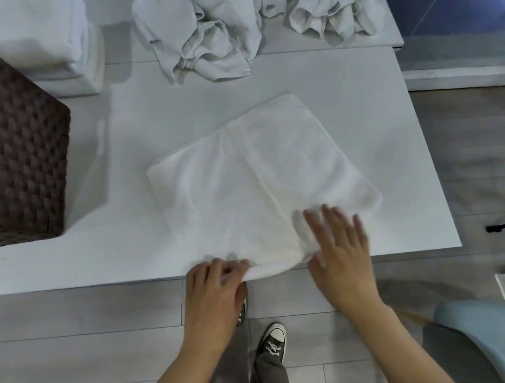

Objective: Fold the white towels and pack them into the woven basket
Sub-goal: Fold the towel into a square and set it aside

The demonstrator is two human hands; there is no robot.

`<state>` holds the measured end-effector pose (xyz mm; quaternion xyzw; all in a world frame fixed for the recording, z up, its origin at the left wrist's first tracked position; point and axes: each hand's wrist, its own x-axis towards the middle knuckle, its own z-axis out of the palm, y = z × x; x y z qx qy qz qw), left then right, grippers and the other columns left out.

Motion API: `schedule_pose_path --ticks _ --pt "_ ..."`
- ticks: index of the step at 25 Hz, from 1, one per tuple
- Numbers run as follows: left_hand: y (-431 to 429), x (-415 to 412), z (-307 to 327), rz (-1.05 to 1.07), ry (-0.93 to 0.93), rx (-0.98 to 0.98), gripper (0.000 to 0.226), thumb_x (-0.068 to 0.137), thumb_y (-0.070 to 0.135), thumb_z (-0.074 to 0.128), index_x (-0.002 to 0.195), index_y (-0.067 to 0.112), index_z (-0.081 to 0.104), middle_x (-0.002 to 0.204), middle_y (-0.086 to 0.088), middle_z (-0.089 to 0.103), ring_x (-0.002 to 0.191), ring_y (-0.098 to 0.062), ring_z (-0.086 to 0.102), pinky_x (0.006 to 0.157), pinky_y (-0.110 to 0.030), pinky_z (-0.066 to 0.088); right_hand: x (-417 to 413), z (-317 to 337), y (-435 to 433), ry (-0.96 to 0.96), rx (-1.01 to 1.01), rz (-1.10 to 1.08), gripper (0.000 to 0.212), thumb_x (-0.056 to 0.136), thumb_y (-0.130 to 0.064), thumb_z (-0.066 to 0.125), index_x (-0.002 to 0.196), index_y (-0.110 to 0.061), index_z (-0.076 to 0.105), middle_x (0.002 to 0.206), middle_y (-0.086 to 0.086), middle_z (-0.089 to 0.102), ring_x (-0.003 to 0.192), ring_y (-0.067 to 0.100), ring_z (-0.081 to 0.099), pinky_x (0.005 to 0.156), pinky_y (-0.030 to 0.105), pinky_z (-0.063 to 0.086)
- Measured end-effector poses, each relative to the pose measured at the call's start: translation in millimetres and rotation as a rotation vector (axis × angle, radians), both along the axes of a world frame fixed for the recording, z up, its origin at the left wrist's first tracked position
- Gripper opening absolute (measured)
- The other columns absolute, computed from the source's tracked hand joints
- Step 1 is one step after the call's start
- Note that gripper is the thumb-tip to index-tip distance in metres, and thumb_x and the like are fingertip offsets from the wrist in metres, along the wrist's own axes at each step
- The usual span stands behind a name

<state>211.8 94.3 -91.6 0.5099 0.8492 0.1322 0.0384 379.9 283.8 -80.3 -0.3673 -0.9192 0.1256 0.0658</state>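
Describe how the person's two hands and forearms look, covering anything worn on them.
Both the left hand and the right hand are bare: no gloves, rings, watch or bracelets show. The forearms are uncovered as far as the frame's bottom edge, with no sleeve in view. Motion blur softens the fingertips.

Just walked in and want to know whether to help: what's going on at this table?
A person is folding a white towel on the white table. The left hand pinches the towel's near edge at the table's front, while the right hand lies flat on its near corner. A stack of folded towels sits at the back left beside the dark woven basket, and a heap of crumpled towels waits at the back.
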Motion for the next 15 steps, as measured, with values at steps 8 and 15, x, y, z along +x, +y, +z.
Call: schedule_pose_path --ticks 8,15 --pt "27.1 27.4 16.8 -0.113 -0.289 0.053 0.05 0.072 0.035 0.08 0.114 0.022 0.058 0.108 0.007 0.066 0.095 -0.016 0.061 0.082 -0.03 0.049 2.7 -14.2 -31.5 0.274 -0.261 0.164 0.026 0.092 -0.029 0.067 0.117 -0.022 0.068 0.125 -0.01 0.067 0.122 0.011 0.06 0.112 0.042 0.038" --pt "11.5 -64.2 4.4 -0.153 -0.047 -0.08 0.057 0.085 0.049 0.064 0.139 0.03 0.057 0.148 -0.002 0.049 0.137 -0.029 0.044 0.114 -0.048 0.031 35.4 21.1 4.0 0.376 -0.731 -0.085 0.028 0.092 -0.002 0.061 0.104 -0.026 0.066 0.102 -0.014 0.07 0.096 0.005 0.066 0.082 0.027 0.051"
